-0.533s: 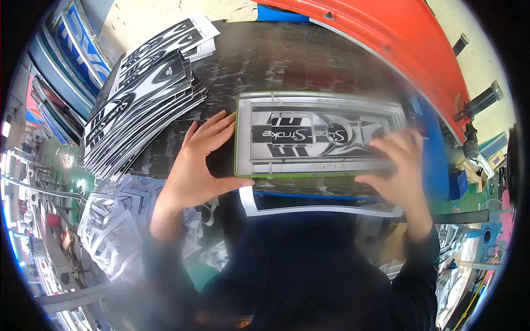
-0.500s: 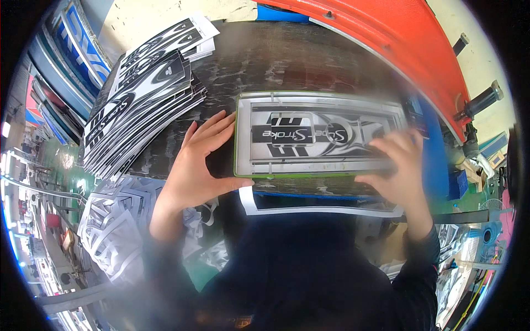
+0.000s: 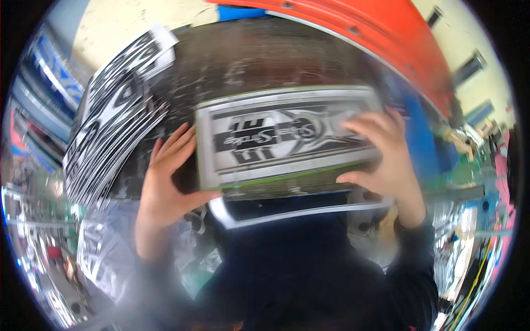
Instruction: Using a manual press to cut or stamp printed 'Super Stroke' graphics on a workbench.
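A shallow rectangular frame [image 3: 207,160], like a cutting die, lies on the dark tabletop. It has a pale rim and a green outer edge. Within it shows a black-and-white printed sheet [image 3: 254,138]. My left hand [image 3: 171,179] rests against the frame's left end, fingers stretched along its side and thumb by the near left corner. Over the right end is my right hand [image 3: 386,151], thumb and fingers wide apart; whether its fingertips touch the frame is unclear in the blur. A narrow white strip [image 3: 298,216] spans the area below the table's front edge.
A fanned stack of black-and-white printed sheets [image 3: 110,132] lies at the left. Beyond the frame, a large red machine part [image 3: 381,33] crosses the far right, with a blue surface [image 3: 422,121] under it. Crumpled white offcuts [image 3: 105,248] lie below left.
The whole view has shifted and tilted, so the frame and stack appear farther left. My hands keep about the same places around the frame. Now the picture is more smeared.
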A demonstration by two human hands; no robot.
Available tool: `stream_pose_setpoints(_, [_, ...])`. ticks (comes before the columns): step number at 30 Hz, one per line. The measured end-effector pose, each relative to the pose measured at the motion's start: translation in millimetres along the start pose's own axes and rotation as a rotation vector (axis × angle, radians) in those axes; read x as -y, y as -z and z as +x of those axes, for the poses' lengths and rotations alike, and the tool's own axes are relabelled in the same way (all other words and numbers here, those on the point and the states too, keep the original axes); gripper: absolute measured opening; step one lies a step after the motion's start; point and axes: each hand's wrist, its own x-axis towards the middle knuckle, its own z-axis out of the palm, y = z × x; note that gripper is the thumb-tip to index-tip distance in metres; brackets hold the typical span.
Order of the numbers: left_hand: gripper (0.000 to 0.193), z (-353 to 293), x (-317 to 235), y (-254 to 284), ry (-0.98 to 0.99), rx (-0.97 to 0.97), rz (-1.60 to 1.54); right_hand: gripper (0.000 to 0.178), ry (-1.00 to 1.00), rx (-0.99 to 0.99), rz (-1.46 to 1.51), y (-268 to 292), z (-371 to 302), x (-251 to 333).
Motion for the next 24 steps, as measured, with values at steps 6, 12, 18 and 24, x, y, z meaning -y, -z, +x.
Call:
stream_pose_setpoints(6, [0.089,6.6,-2.0,0.2,0.026,0.044,0.011,0.103,-0.226,-0.051,0.151,15.0,-25.4,-35.5])
stream_pose_setpoints(12, [0.087,7.0,1.0,-1.5,0.023,0.045,-0.074,0.089,-0.302,-0.032,0.472,2.1,-39.9,-48.8])
stream_pose_setpoints(18, [0.09,8.4,-1.1,-3.1,0.039,0.05,-0.082,0.084,-0.24,-0.047,0.546,-1.4,-39.5,-54.8])
stream_pose_setpoints(24, [0.092,7.3,-3.1,-4.6,0.057,0.025,-0.121,0.084,-0.231,-0.049,0.542,-2.8,-40.7,-58.1])
